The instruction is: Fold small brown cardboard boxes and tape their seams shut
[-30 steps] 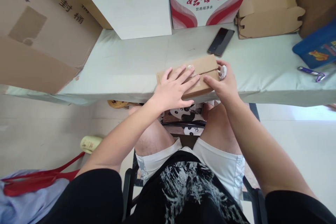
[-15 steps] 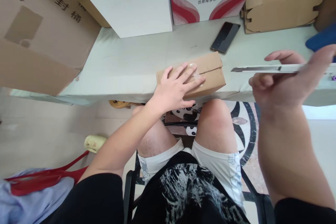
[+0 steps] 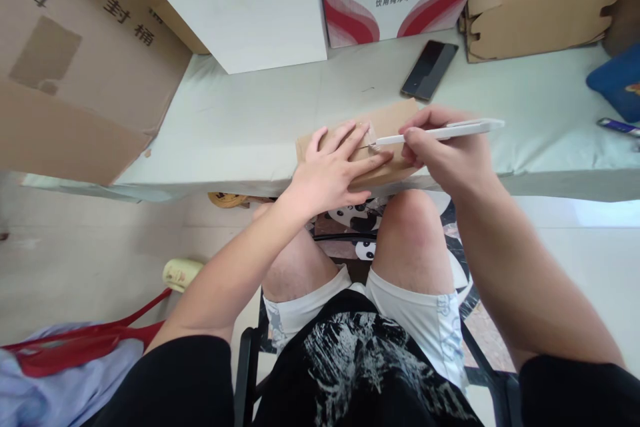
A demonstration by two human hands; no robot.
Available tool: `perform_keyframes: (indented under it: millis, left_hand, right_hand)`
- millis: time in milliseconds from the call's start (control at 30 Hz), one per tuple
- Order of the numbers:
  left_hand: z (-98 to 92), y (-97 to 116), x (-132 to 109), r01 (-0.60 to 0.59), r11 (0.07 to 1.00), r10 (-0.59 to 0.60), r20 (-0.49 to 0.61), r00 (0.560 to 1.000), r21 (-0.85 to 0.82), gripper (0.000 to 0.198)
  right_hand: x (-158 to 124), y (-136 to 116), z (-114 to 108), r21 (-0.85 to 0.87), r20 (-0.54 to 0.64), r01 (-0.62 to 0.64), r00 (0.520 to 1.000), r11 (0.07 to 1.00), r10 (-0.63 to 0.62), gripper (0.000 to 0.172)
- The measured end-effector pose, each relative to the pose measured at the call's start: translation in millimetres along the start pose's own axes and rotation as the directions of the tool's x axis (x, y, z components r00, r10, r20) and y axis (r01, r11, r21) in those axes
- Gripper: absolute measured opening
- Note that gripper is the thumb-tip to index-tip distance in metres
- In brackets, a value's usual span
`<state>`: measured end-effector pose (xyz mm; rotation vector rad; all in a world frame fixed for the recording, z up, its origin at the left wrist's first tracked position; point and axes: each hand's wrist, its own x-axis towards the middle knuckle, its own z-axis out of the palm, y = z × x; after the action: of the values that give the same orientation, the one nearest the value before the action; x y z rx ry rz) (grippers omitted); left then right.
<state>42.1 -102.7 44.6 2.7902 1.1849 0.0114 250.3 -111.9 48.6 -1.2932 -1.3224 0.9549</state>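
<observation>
Since the frame half a second ago, the right hand (image 3: 450,150) has swung inward from the right side of the frame, bringing the white cutter (image 3: 467,127) over the small cardboard box (image 3: 395,117); the left hand (image 3: 330,172) stays put. Across the upper half of the frame runs the cloth-covered bench (image 3: 240,127), with a large brown carton (image 3: 45,113) at upper left and a red-and-white carton (image 3: 400,3) at upper centre.

The box sits at the centre of the frame, close to the bench's near edge, its long axis running left to right and rising slightly rightward. It lies leftward of the right-hand grip, which is pinched firmly around the cutter and is nearer the box's right end. The left hand lies flat on the box, fingers spread, grasping nothing. A dark phone (image 3: 430,71) rests above and right of the box. Slimmest of all, the cutter points left, roughly along that axis, its tip between two of the left hand's fingertips, near clear tape (image 3: 371,134); whether it touches, I cannot tell.
</observation>
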Motion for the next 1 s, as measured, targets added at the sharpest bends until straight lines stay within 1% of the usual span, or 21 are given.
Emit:
perform_keyframes:
  millis: [167,267,367,567,700,767,833,933,967,1000]
  left_hand:
    - [-0.5,0,-1,-0.005,1.0,0.005,-0.003,1.0,-0.001,0.076]
    - [-0.7,0,-1,-0.004,1.0,0.004,0.006,1.0,0.002,0.074]
    - [-0.9,0,-1,-0.005,1.0,0.005,0.01,1.0,0.003,0.074]
    - [-0.9,-1,-1,-0.002,1.0,0.002,0.014,1.0,0.004,0.072]
    - [-0.5,-1,0,-0.006,1.0,0.006,0.005,1.0,0.004,0.072]
    - [-0.7,-2,1,-0.01,1.0,0.01,0.007,1.0,0.005,0.074]
    - [-1.1,-2,1,-0.012,1.0,0.012,0.01,1.0,0.009,0.075]
    - [-1.0,-2,2,-0.009,1.0,0.009,0.016,1.0,0.02,0.075]
    - [-0.8,-2,2,-0.008,1.0,0.008,0.019,1.0,0.022,0.075]
    - [-0.4,-3,2,-0.007,1.0,0.007,0.021,1.0,0.024,0.075]
  right_hand:
    - [2,6,3,-0.013,-0.033,-0.004,0.999,1.0,0.004,0.012]
    - [3,5,3,-0.021,-0.022,-0.021,1.0,1.0,0.021,0.015]
    - [5,2,4,-0.032,-0.013,-0.045,0.999,0.998,0.044,0.014]
    - [8,2,6,-0.04,-0.02,-0.038,0.999,0.998,0.037,0.013]
    - [8,1,0,-0.032,-0.007,-0.027,1.0,0.999,0.026,0.013]
    - [7,0,-6,-0.048,-0.026,-0.018,1.0,0.999,0.017,0.013]
    - [6,2,-12,-0.05,-0.035,-0.041,0.999,0.998,0.039,0.012]
    - [5,8,-21,0.024,0.02,-0.097,0.995,0.995,0.096,0.006]
    - [5,11,-24,0.083,0.015,-0.105,0.994,0.991,0.104,0.006]
    - [5,14,-27,0.158,-0.024,-0.101,0.994,0.982,0.106,0.006]
